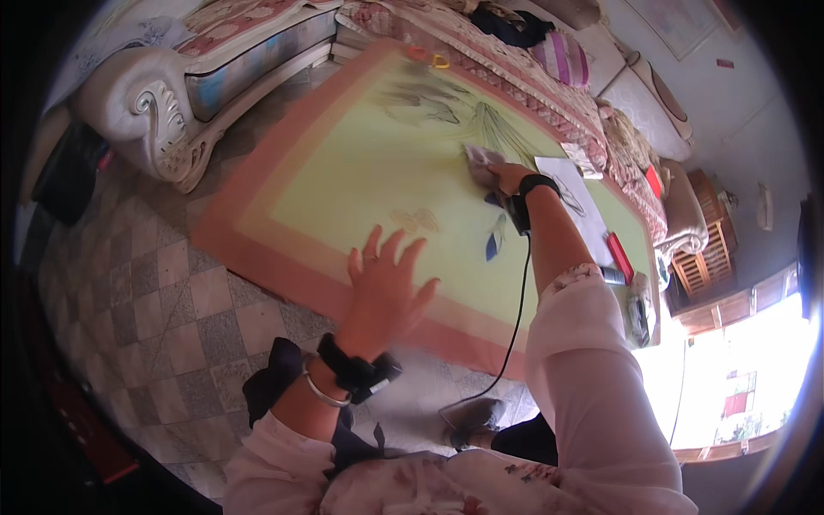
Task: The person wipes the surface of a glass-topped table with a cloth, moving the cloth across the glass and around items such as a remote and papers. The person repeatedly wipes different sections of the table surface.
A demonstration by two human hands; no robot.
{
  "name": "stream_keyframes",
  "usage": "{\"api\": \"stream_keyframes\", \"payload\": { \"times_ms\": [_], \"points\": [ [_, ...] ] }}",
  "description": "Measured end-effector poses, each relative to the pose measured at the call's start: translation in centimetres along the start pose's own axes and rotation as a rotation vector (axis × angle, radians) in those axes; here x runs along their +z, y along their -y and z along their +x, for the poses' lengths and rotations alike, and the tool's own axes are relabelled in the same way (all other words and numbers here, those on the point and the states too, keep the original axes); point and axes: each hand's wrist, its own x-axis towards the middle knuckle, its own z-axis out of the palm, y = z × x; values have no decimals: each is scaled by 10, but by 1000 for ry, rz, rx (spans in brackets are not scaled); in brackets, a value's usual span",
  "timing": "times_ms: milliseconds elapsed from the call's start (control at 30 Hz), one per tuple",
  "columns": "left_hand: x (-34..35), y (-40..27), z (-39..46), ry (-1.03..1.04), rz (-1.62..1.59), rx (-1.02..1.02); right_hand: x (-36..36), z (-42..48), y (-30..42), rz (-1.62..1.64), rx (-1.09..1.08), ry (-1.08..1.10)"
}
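Observation:
My right hand (pixel 510 177) holds a crumpled, pinkish-white cloth (pixel 481 161) against the yellow-green top of a table cover with a pink border (pixel 257 193). The cloth lies below a dark plant-like design (pixel 496 125) and above a small blue leaf or flower shape (pixel 493 246). A black device with a cable is strapped at my right wrist. My left hand (pixel 385 283) is spread over the near edge, fingers apart and holding nothing, just below a faint orange butterfly-like outline (pixel 415 220). Whether it touches the surface I cannot tell.
A white sheet with a drawn outline (pixel 573 193) and a red, elongated object (pixel 620 259) lie to the right. Yellow (pixel 440 61) and red small items are at the far corner. Sofas with patterned covers (pixel 547 96) border the far side; a carved sofa arm (pixel 161 122) stands left. The cable hangs near my foot.

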Motion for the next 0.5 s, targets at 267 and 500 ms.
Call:
{"api": "stream_keyframes", "payload": {
  "times_ms": [267,500],
  "points": [
    [19,-8,6,186,7,83,-38,104,142,174,-503,-344],
    [9,2,2,153,18,-21,-73,88,241,114,-832,-332]
  ]
}}
